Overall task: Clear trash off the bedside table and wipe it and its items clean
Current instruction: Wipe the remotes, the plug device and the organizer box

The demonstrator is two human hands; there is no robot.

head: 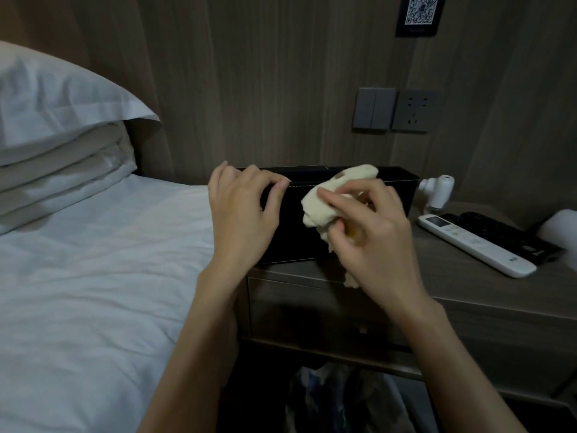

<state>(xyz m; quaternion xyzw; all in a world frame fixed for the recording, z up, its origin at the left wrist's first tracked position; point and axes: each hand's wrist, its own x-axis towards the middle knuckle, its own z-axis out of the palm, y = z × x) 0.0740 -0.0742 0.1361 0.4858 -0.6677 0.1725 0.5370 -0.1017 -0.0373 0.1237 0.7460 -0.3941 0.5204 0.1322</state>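
Observation:
A black box (293,226) with white stitching stands on the left part of the wooden bedside table (452,289). My left hand (243,214) grips the box's left end, fingers curled over its top edge. My right hand (371,232) holds a crumpled cream cloth (331,198) and presses it against the box's front face and top rim. Part of the cloth hangs below my right palm.
A white remote (477,245) and a black remote (502,235) lie on the table's right side, with a small white device (437,190) behind them. A bag of trash (340,398) sits on the floor below. The bed (93,276) and pillows (56,120) are to the left.

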